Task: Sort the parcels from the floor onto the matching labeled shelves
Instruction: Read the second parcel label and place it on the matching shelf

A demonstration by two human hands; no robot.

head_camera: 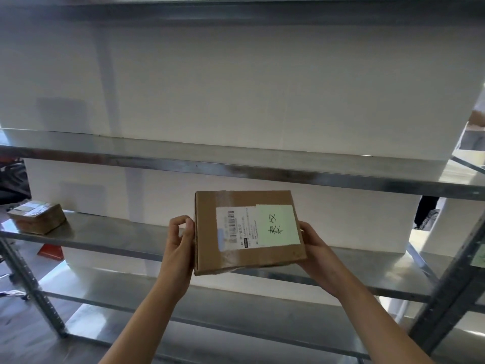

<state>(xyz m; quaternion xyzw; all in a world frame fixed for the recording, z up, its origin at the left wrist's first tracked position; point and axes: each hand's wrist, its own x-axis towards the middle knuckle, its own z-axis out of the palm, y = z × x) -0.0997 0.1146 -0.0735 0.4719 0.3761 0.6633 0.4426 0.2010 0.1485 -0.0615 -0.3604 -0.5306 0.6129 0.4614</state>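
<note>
Metal shelf (110, 239) with 1 small parcel (36, 218)

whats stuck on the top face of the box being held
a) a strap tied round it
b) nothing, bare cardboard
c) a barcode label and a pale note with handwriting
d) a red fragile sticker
c: the cardboard box, held between the left hand and the right hand, carries a barcode label and beside it a pale green note with dark handwritten marks.
</note>
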